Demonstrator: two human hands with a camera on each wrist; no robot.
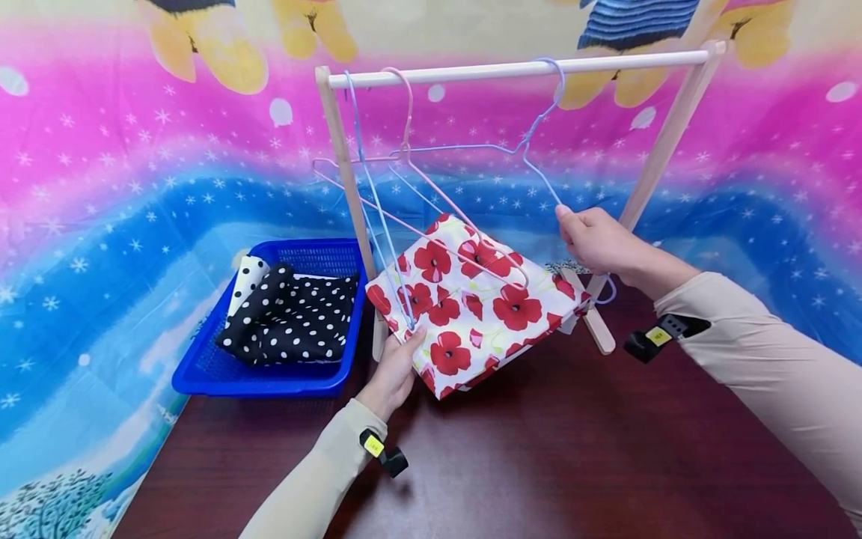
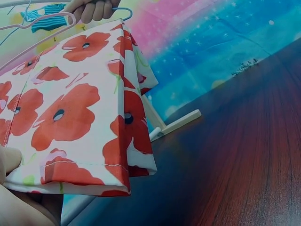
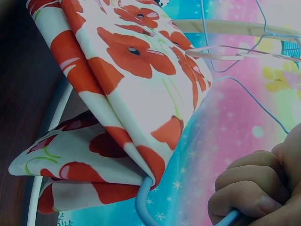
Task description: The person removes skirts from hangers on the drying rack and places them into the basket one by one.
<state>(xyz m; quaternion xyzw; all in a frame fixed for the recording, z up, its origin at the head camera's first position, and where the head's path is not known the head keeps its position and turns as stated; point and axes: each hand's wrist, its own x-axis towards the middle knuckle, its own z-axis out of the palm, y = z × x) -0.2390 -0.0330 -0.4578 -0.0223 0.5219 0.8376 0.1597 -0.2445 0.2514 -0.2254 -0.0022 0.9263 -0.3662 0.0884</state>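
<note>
A folded white cloth (image 1: 478, 299) printed with red poppies hangs on a slant from a periwinkle-blue wire hanger (image 1: 539, 161), whose hook is over the rack's rail. The hanger's end loop sticks out at the cloth's right corner. My right hand (image 1: 595, 236) grips the hanger's right shoulder wire, fingers curled round it in the right wrist view. My left hand (image 1: 397, 367) pinches the cloth's lower left edge, thumb on top. In front of the cloth hang a pink hanger (image 1: 441, 198) and a light blue hanger (image 1: 377, 195), the latter's lower end right by my left thumb.
The wooden rack (image 1: 667, 150) with its white rail (image 1: 471, 73) stands on the dark red table (image 1: 539, 464). Left of it sits a blue plastic basket (image 1: 263, 385) with black polka-dot cloth (image 1: 303, 318) and white dotted cloth (image 1: 245, 281). A colourful printed backdrop (image 1: 135, 187) stands behind.
</note>
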